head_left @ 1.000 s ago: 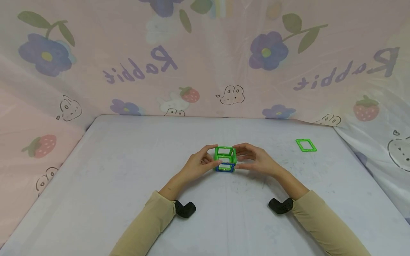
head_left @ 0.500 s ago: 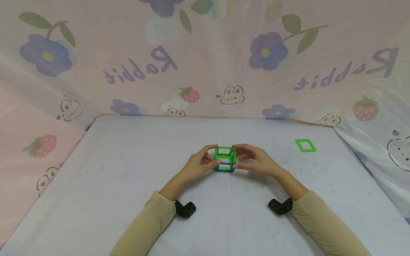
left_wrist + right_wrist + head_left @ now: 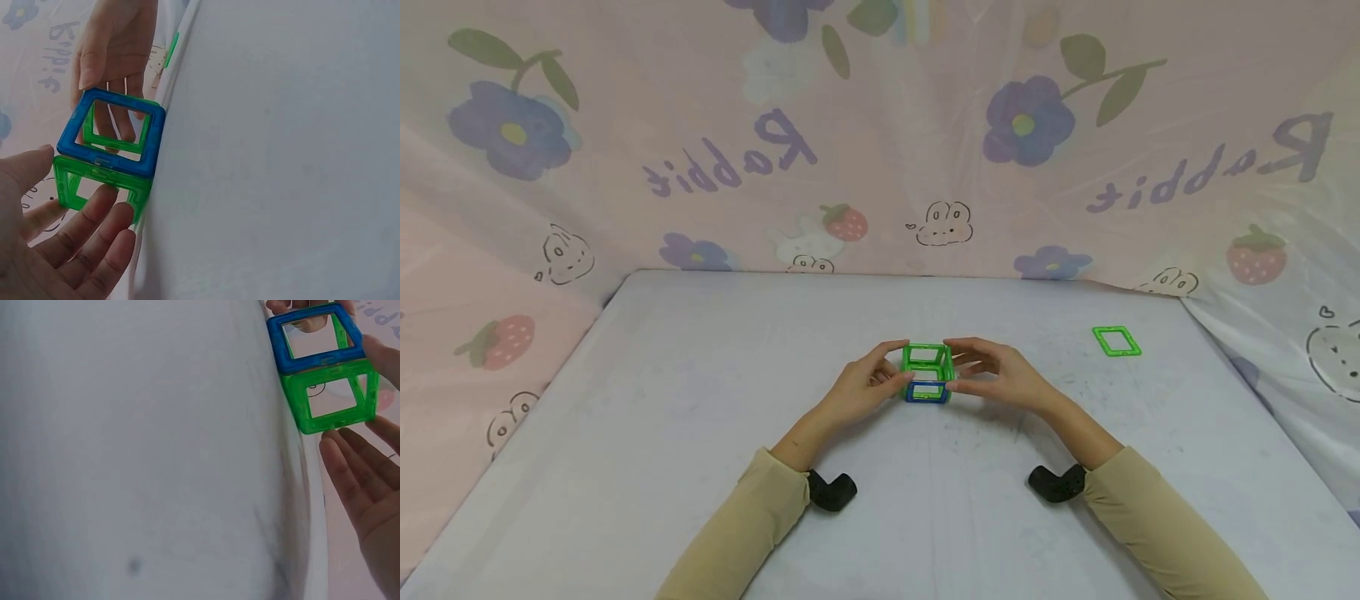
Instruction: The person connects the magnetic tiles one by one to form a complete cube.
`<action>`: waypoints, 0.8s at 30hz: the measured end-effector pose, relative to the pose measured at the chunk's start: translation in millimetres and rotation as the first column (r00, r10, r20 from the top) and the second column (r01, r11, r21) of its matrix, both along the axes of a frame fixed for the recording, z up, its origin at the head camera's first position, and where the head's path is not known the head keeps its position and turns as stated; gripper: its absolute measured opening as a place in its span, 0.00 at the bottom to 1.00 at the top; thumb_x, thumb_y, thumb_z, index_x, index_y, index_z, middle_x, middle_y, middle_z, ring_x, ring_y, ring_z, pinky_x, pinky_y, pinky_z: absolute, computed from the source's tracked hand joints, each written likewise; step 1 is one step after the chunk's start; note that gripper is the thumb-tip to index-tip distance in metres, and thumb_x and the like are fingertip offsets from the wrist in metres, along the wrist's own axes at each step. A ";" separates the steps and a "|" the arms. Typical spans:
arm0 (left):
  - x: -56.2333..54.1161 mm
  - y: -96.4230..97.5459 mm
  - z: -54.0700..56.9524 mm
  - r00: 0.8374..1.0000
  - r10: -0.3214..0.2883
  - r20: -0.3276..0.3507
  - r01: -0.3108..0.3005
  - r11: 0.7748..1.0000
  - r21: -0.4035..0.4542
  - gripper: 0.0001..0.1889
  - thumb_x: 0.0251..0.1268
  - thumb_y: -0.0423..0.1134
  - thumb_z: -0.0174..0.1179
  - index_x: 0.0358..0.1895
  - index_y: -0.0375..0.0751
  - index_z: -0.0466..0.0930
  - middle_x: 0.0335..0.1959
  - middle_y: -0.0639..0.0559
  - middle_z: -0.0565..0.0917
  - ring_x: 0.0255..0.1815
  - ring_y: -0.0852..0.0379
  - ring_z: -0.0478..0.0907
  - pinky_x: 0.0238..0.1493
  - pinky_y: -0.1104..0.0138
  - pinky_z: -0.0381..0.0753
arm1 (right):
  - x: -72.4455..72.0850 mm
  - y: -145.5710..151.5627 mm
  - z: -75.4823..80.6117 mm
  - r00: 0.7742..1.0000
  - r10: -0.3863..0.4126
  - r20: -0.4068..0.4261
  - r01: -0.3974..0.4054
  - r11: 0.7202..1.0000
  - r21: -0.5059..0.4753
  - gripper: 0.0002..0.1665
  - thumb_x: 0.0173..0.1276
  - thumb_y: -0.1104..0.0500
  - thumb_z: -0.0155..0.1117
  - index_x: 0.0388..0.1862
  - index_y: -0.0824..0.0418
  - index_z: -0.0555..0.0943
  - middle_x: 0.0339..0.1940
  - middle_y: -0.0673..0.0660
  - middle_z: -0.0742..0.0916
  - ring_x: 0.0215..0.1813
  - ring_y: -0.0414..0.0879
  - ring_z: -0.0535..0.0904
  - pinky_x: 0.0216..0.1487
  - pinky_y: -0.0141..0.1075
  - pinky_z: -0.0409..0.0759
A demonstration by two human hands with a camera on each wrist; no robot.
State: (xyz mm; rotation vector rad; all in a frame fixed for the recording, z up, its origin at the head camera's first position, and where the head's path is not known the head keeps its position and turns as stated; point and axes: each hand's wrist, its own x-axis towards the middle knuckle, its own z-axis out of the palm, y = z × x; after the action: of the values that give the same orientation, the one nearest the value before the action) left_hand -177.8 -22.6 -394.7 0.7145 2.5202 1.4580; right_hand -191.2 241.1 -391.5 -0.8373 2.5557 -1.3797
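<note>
An open-topped box of magnetic tiles (image 3: 927,347) stands on the table, made of green square frames with a blue square tile (image 3: 112,162) on the side towards me. My left hand (image 3: 850,392) holds its left side, index fingertip at the far top corner and thumb at the near one. From the right, my right hand (image 3: 1003,375) grips it likewise, thumb on the blue tile's upper corner. In the right wrist view, the right fingertips lie by the edge of a green side tile (image 3: 334,425). The other right fingers stay beside that side.
A loose green square magnetic tile (image 3: 1123,353) lies flat at the back right of the white table (image 3: 700,433). A printed cloth (image 3: 880,150) hangs behind and along both sides. Black wrist-worn pieces (image 3: 832,492) sit at the sleeve cuffs.
Over the last second my right thumb has closed onto the blue tile's corner. My left thumb has drawn back slightly to the left. The box has hardly moved.
</note>
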 end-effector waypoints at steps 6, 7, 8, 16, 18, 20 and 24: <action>2.0 -1.1 1.3 1.000 0.007 0.002 -0.007 1.000 -0.007 0.28 0.70 0.45 0.57 0.71 0.45 0.63 0.39 0.49 0.85 0.35 0.61 0.78 0.41 0.67 0.76 | 1.4 -0.8 2.2 1.000 0.004 -0.001 -0.004 1.000 -0.013 0.37 0.59 0.58 0.73 0.66 0.62 0.71 0.60 0.60 0.80 0.55 0.51 0.81 0.54 0.41 0.79; 2.3 -1.2 1.4 1.000 0.006 0.004 -0.006 1.000 -0.008 0.29 0.69 0.45 0.57 0.71 0.45 0.63 0.39 0.49 0.85 0.35 0.61 0.78 0.41 0.67 0.76 | 1.5 -0.8 2.5 1.000 0.004 0.003 -0.004 1.000 -0.016 0.37 0.59 0.58 0.73 0.66 0.62 0.71 0.60 0.60 0.80 0.55 0.51 0.81 0.54 0.42 0.79; 2.5 -1.3 1.5 1.000 0.006 0.007 -0.006 1.000 -0.008 0.29 0.69 0.45 0.58 0.71 0.45 0.63 0.39 0.50 0.84 0.36 0.61 0.78 0.42 0.67 0.76 | 1.6 -0.9 2.6 1.000 0.005 0.006 -0.005 1.000 -0.016 0.37 0.59 0.58 0.73 0.66 0.61 0.71 0.60 0.60 0.80 0.55 0.51 0.81 0.55 0.42 0.79; 2.8 -1.6 2.1 1.000 -0.001 0.014 0.001 1.000 -0.004 0.30 0.68 0.45 0.59 0.71 0.47 0.63 0.38 0.50 0.84 0.35 0.61 0.78 0.42 0.68 0.77 | 1.5 -0.2 2.7 1.000 0.000 0.017 0.000 1.000 -0.008 0.37 0.60 0.58 0.72 0.67 0.63 0.70 0.59 0.60 0.81 0.55 0.52 0.81 0.55 0.42 0.78; 2.4 -1.9 1.6 1.000 -0.004 0.013 0.004 1.000 -0.001 0.30 0.68 0.45 0.59 0.71 0.46 0.63 0.38 0.50 0.84 0.35 0.61 0.78 0.42 0.68 0.77 | 1.1 1.3 2.8 1.000 0.002 0.010 -0.002 1.000 -0.007 0.36 0.61 0.58 0.71 0.67 0.64 0.70 0.59 0.61 0.81 0.55 0.53 0.80 0.55 0.42 0.78; 1.9 -2.1 0.9 1.000 -0.005 0.013 0.005 1.000 0.002 0.30 0.68 0.44 0.59 0.71 0.46 0.63 0.38 0.50 0.84 0.35 0.61 0.78 0.41 0.68 0.77 | 0.4 3.4 2.8 1.000 -0.003 0.013 0.003 1.000 -0.008 0.35 0.62 0.58 0.70 0.67 0.65 0.69 0.59 0.61 0.81 0.56 0.53 0.80 0.55 0.42 0.78; 0.9 -1.8 -0.2 1.000 -0.002 0.015 0.002 1.000 -0.004 0.30 0.68 0.45 0.59 0.71 0.46 0.63 0.38 0.50 0.85 0.35 0.61 0.78 0.41 0.68 0.77 | -2.2 9.5 1.4 1.000 -0.021 0.022 0.021 1.000 -0.011 0.33 0.64 0.59 0.67 0.67 0.65 0.69 0.60 0.62 0.80 0.58 0.55 0.78 0.56 0.42 0.77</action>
State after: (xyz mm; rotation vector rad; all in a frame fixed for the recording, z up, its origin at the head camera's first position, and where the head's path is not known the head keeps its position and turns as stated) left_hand -176.8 -24.4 -394.9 0.7027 2.5102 1.4525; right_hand -193.4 250.6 -390.1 -0.7948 2.5494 -1.4026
